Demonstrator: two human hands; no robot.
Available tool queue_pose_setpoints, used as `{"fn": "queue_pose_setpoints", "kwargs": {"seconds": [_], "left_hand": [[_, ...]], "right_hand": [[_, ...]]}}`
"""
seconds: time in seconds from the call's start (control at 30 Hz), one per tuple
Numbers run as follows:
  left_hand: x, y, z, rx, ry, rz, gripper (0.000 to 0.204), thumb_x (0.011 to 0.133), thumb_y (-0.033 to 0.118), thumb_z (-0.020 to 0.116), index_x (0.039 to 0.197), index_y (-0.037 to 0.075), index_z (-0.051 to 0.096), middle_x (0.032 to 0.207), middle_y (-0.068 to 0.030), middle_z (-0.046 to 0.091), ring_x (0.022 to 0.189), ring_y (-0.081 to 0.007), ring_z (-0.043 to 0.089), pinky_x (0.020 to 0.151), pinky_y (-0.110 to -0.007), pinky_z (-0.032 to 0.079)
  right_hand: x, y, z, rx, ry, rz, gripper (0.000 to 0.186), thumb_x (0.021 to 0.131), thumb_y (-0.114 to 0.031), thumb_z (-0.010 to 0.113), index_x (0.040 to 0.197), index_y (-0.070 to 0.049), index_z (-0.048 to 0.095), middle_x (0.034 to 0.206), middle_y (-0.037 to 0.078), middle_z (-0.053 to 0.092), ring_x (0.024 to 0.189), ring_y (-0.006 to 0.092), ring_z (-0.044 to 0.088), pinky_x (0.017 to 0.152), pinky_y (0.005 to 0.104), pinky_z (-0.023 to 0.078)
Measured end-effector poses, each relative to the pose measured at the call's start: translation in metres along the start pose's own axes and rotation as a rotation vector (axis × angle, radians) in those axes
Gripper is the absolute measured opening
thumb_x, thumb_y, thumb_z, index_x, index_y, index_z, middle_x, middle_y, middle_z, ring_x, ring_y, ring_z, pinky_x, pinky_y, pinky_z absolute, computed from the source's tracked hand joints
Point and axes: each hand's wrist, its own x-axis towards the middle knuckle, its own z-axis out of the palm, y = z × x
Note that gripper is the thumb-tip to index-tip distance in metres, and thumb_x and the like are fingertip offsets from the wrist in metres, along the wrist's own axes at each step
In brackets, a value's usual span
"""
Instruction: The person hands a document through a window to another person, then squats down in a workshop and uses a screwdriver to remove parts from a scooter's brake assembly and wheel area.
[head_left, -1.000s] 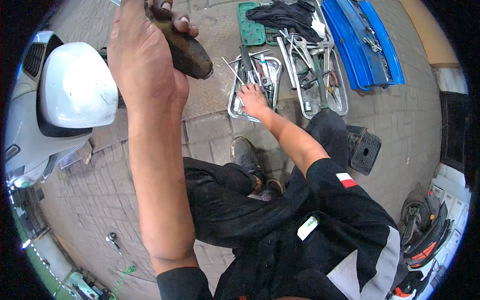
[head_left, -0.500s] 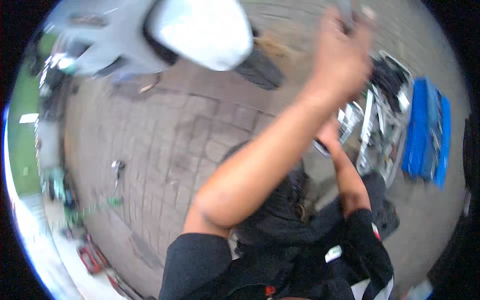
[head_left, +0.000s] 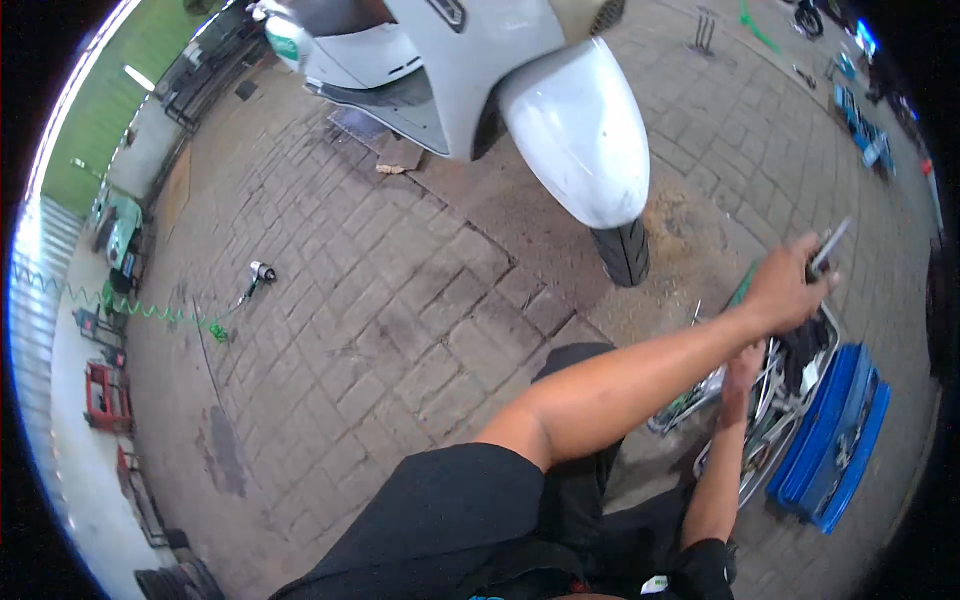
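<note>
My left hand is stretched out to the right, above the far end of a tool tray. Its fingers are closed around a slim tool with a pale metal shaft or blade and a dark grip; the exact kind cannot be made out. Below and partly behind it, my right hand reaches down among loose metal tools in the tray. The left forearm and the tools cover the right fingers, so what they touch is hidden. A dark cloth-like bundle lies in the tray beside the hands.
Right of the tray stands an open blue toolbox. Ahead is a white scooter, its front tyre on the paving. An air impact wrench with a green coiled hose lies at left. Tyres sit at lower left.
The view has swung, so the scooter sits lower and further right. My left hand, still gripping the slim tool, has come lower in the picture; my right hand has moved over the tray.
</note>
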Motion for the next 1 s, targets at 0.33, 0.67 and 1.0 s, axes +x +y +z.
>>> {"fn": "queue_pose_setpoints", "kwargs": {"seconds": [0.33, 0.67, 1.0], "left_hand": [[0.025, 0.024, 0.009, -0.265, -0.117, 0.1, 0.042, 0.081, 0.031, 0.072, 0.112, 0.003, 0.061, 0.102, -0.0126, 0.063, 0.095, -0.0213, 0.059, 0.085, -0.036, 0.049], [0.007, 0.021, 0.009, -0.362, -0.273, -0.183, 0.04, 0.083, 0.012, 0.073, 0.121, 0.005, 0.061, 0.079, -0.0004, 0.063, 0.058, -0.0045, 0.051, 0.052, -0.021, 0.042], [-0.006, -0.001, 0.01, -0.372, -0.382, -0.253, 0.037, 0.088, 0.014, 0.068, 0.121, 0.0, 0.058, 0.079, -0.0022, 0.06, 0.054, -0.0052, 0.048, 0.047, -0.022, 0.04]], "right_hand": [[0.119, -0.202, -0.013, 0.684, -0.569, -0.127, 0.041, 0.1, -0.028, 0.049, 0.134, -0.006, 0.046, 0.129, 0.01, 0.055, 0.118, 0.0236, 0.053, 0.102, 0.038, 0.041], [-0.008, -0.231, 0.108, 0.34, 0.192, -0.579, 0.013, 0.097, -0.015, 0.059, 0.1, -0.003, 0.064, 0.09, 0.0, 0.065, 0.082, 0.0075, 0.059, 0.077, 0.0236, 0.048], [-0.05, -0.194, 0.082, 0.317, 0.234, -0.634, 0.028, 0.089, -0.011, 0.071, 0.11, 0.001, 0.058, 0.098, 0.006, 0.067, 0.086, 0.0111, 0.064, 0.078, 0.025, 0.052]]}}
